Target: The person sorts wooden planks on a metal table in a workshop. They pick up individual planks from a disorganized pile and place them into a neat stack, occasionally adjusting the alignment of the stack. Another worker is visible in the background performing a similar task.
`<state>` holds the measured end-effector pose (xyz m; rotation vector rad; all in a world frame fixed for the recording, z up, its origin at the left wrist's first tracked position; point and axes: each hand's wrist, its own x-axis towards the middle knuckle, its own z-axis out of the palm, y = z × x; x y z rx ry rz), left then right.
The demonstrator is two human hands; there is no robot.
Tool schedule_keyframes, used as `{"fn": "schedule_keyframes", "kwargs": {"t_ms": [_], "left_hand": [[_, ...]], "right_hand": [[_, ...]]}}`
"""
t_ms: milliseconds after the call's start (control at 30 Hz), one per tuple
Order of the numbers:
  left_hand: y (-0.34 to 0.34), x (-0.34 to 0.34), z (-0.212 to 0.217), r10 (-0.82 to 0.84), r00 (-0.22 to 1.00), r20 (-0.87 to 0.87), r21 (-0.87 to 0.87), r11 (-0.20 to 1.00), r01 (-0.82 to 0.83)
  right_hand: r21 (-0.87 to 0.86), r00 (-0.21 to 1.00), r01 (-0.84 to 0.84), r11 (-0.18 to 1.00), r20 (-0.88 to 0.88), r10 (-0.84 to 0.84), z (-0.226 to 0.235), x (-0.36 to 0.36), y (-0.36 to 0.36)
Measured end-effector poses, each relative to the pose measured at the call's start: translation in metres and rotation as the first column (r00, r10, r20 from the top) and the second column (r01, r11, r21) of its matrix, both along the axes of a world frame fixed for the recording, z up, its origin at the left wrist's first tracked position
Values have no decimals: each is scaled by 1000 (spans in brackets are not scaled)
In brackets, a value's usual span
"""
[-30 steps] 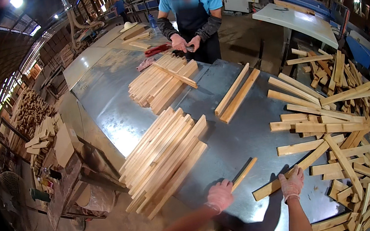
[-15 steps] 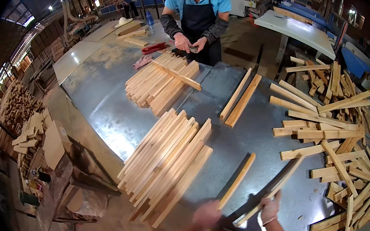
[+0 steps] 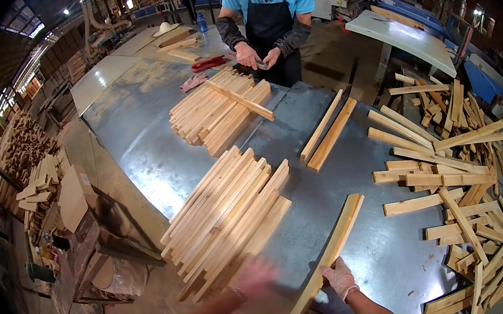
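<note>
Left hand [image 3: 255, 277] moved near stack [image 3: 226, 208] (blurred, grip unclear), right hand [image 3: 341, 279] clamping wooden plank [image 3: 329, 251]

Glare whitens the metal table [image 3: 159, 186], while the left fingers [image 3: 265, 271] are blurred.

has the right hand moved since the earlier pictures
Yes, the right hand has moved left across the metal table, away from the loose wood pile.
</note>
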<state>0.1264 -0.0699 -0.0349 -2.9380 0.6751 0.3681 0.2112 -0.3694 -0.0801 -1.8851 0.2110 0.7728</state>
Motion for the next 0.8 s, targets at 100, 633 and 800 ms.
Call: {"fn": "schedule_keyframes", "kwargs": {"t_ms": [100,633,800], "left_hand": [[65,-18,-26,-12,973,229,-106,994,37],[30,64,-26,644,727,238,-412,745,-525],[39,69,-28,546,788,285,-255,835,-487]], "right_hand": [[-21,985,-33,999,170,36,-13,-1,16],[-527,-95,-848,48,240,966,-29,61,179],[-452,753,-268,851,453,477,31,82,21]]}}
